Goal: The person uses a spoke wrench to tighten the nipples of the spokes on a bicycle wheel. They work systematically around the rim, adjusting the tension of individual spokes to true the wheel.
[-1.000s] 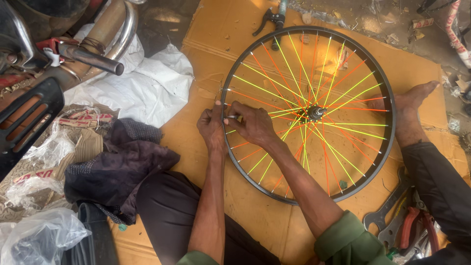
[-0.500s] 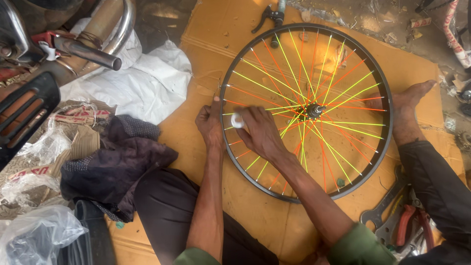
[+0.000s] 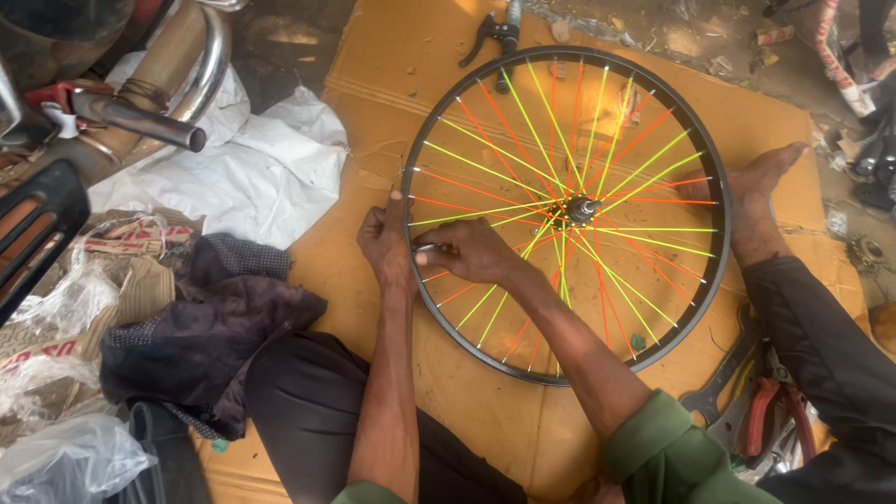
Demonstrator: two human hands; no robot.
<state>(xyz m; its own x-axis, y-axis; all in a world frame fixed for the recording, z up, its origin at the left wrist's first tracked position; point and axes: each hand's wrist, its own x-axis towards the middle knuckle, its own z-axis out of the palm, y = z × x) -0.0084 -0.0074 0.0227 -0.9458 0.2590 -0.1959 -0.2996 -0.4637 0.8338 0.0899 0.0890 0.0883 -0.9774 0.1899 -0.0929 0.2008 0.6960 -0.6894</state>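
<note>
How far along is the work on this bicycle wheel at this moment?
Done: the wheel lies flat on cardboard, fully laced with orange and yellow-green spokes running from hub to rim. In hand: the left hand grips the rim's near edge while the right hand pinches a small pale piece at a spoke there. Left: how many spokes remain to adjust cannot be told.

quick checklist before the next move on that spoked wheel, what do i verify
1. Wheel lying flat on the cardboard: ok.
2. Left hand on the rim at the wheel's left edge: ok.
3. Right hand pinching a small pale part by the rim: ok; which part, cannot tell.
4. Foot braced on the far rim: ok.
5. Pliers beside the right knee: ok.
6. Spoke tightness: cannot tell.
</note>
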